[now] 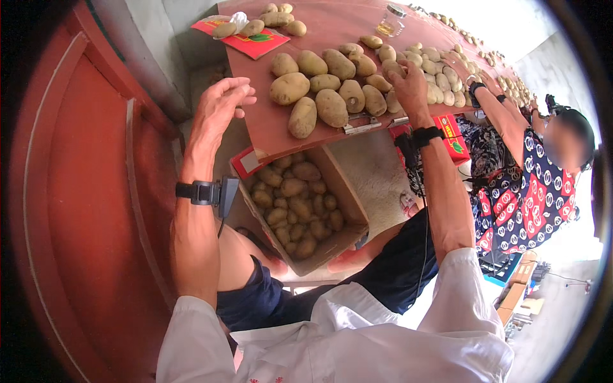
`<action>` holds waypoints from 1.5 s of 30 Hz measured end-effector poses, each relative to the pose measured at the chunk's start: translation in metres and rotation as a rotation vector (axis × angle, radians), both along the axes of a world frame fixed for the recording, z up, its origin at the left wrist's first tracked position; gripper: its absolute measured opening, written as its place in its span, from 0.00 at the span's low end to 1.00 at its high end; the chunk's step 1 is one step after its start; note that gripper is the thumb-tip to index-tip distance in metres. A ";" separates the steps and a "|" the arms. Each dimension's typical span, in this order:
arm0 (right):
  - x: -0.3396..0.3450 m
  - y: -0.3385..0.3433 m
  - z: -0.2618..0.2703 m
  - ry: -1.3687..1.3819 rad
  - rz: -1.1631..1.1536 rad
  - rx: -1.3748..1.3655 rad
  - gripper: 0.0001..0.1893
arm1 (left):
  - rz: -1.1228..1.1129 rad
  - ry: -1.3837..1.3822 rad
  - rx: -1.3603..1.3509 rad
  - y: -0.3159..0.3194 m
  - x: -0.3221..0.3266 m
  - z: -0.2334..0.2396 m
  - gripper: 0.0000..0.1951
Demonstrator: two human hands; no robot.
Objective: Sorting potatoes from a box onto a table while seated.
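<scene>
Over the red table (pixel 282 136) my right hand (pixel 411 86) grips a potato (pixel 393 71) between thumb and fingers, above other potatoes at the table's near side. My left hand (pixel 226 98) hangs in the air just off the table's left edge, fingers loosely bent and nothing in them. Between the two hands lie rows of large potatoes (pixel 331 107), side by side. Below the table edge, between the knees, stands an open cardboard box (pixel 342 198) holding many potatoes (pixel 300 207).
Several potatoes lie on and beside a red cardboard piece (pixel 256 45) at the back left. A lidded glass jar (pixel 390 23) with yellowish liquid stands at the back. Metal clasps (pixel 362 125) line the near edge. To the right a co-worker (pixel 527 191) reaches over more potatoes (pixel 445 79).
</scene>
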State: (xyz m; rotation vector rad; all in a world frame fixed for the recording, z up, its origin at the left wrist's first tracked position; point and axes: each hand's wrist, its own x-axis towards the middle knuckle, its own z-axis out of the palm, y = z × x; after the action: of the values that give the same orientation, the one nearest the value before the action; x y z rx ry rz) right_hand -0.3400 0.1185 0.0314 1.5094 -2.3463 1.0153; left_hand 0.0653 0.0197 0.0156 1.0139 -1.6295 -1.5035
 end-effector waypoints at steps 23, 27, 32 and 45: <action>0.011 0.014 -0.012 0.089 0.052 0.229 0.19 | -0.018 -0.025 0.013 -0.003 0.001 -0.006 0.22; -0.015 0.020 -0.013 -0.014 0.168 0.160 0.20 | -0.103 0.022 -0.105 -0.016 -0.010 -0.007 0.24; 0.052 0.067 -0.027 -0.134 0.127 -0.085 0.17 | -0.007 0.009 -0.043 0.000 -0.009 0.002 0.22; 0.180 0.137 -0.214 -0.248 0.406 0.921 0.18 | 0.022 0.086 -0.021 0.016 -0.004 -0.008 0.21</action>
State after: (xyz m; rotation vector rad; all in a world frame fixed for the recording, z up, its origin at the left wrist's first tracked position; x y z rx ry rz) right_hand -0.1603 0.2556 -0.1822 2.3361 -2.9529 0.1040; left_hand 0.0609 0.0359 0.0079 0.9398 -1.5666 -1.4920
